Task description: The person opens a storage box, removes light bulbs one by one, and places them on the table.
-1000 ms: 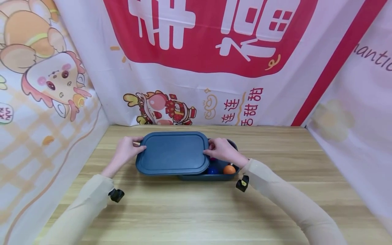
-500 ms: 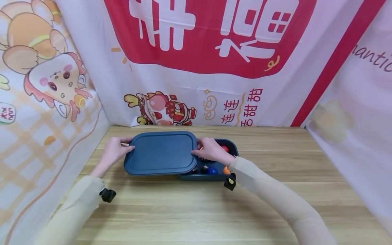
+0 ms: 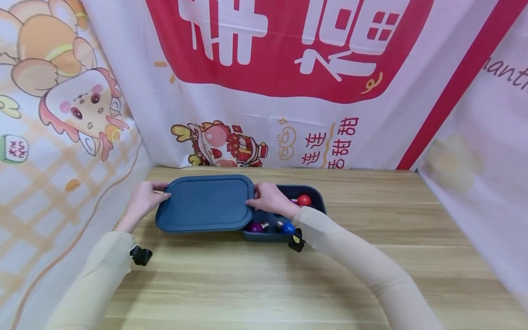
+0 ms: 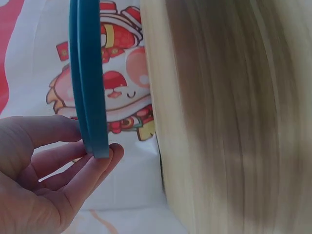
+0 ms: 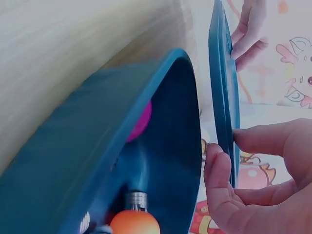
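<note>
A dark blue rectangular lid [image 3: 206, 204] hangs level above the table, left of a matching box [image 3: 267, 237] and partly over its left end. My left hand [image 3: 142, 200] pinches the lid's left edge between thumb and fingers. At the opposite edge, my right hand [image 3: 271, 200] holds the lid the same way, seen closely in the right wrist view. Small coloured light bulbs lie inside the box: a red bulb [image 3: 304, 200], a blue bulb [image 3: 287, 228] and a purple bulb [image 3: 256, 227]. An orange bulb [image 5: 135, 223] shows in the right wrist view. My right forearm hides part of the box.
Everything is over a wooden table [image 3: 255, 284]. A printed cloth [image 3: 284, 87] hangs at the back, and similar cloths stand along the left and right sides. Each wrist carries a small black camera mount.
Both hands have moved left with the lid, away from above the box. More of the box's inside and its bulbs show now. The box has stayed on the table.
</note>
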The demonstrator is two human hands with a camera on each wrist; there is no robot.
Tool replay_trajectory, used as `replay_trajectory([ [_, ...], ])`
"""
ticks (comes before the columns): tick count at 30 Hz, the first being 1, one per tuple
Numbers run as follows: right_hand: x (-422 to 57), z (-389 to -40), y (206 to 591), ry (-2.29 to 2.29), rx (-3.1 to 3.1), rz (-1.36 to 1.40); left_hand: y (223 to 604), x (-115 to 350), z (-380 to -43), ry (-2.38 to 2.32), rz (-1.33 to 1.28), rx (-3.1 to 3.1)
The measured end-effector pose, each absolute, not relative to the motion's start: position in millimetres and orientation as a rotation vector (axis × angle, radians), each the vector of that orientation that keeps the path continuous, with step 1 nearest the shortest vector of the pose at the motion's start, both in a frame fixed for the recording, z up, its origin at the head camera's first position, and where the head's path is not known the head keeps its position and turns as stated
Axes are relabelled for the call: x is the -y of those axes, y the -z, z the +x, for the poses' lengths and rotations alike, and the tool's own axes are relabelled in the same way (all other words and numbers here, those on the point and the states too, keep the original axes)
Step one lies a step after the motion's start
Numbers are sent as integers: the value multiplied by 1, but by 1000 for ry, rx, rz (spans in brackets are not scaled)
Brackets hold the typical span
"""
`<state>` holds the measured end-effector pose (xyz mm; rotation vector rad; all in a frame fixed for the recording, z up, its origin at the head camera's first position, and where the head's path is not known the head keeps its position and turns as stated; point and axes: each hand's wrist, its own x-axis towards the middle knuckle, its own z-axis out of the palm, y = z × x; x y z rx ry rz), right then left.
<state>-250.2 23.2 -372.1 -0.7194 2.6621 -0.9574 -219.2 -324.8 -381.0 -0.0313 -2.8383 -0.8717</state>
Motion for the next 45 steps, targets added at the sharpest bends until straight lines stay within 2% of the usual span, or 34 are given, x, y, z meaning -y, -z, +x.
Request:
replay_trajectory([
  [20,34,-248,372,969,-2560,-582,385,367,-216,769,104,2820],
  [29,57,-246,376,861,-2583,-554,390,380,-209,663,58,2787],
  [45,88,-243,386,686,-2596,-549,407,396,-206,532,148,2865],
])
